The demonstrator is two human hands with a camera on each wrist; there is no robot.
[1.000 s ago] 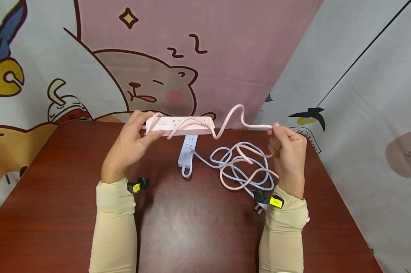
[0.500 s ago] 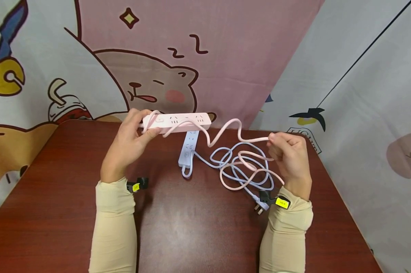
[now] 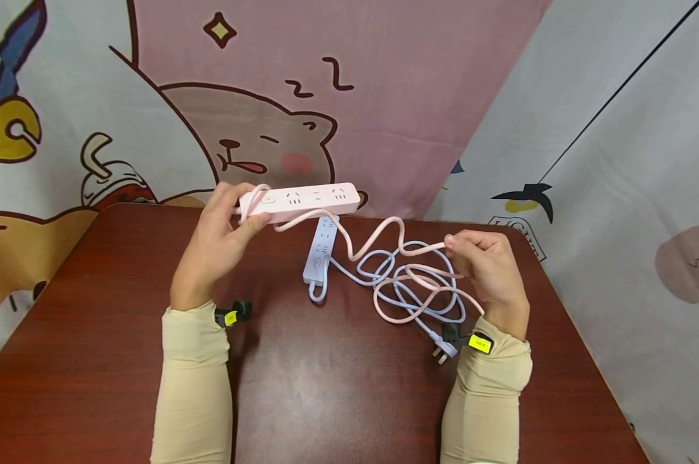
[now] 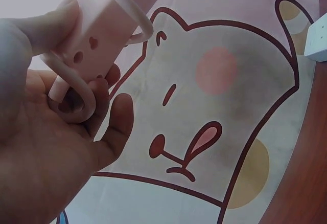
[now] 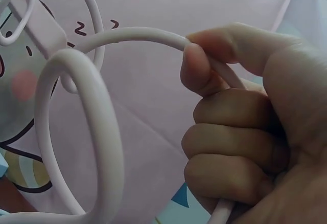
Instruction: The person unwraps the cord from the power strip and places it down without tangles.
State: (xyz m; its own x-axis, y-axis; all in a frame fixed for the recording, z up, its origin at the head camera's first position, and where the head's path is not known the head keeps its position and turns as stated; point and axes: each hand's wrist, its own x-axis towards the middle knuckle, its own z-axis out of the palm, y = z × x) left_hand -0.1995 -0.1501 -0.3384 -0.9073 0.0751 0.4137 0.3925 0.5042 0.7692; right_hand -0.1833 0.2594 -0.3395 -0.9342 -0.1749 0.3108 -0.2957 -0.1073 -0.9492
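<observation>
My left hand (image 3: 218, 235) grips the left end of a pink power strip (image 3: 300, 201), held level above the back of the table; the left wrist view shows the strip (image 4: 97, 35) between thumb and fingers with a cable loop round its end. Its pink cable (image 3: 378, 241) snakes right to my right hand (image 3: 489, 270), which pinches it between thumb and forefinger, the cable (image 5: 127, 35) running on through the fist. The rest of the pink cable lies coiled on the table, tangled with a blue one.
A light blue power strip (image 3: 319, 256) lies on the dark red table (image 3: 326, 386), its blue cable (image 3: 396, 296) coiled to the right and ending in a plug (image 3: 445, 348) by my right wrist. Cartoon-printed cloth hangs behind and to the right.
The pink cable that crossed the strip's face has come off it. My left hand has raised the strip a little; my right hand has dropped and moved slightly left with the cable.
</observation>
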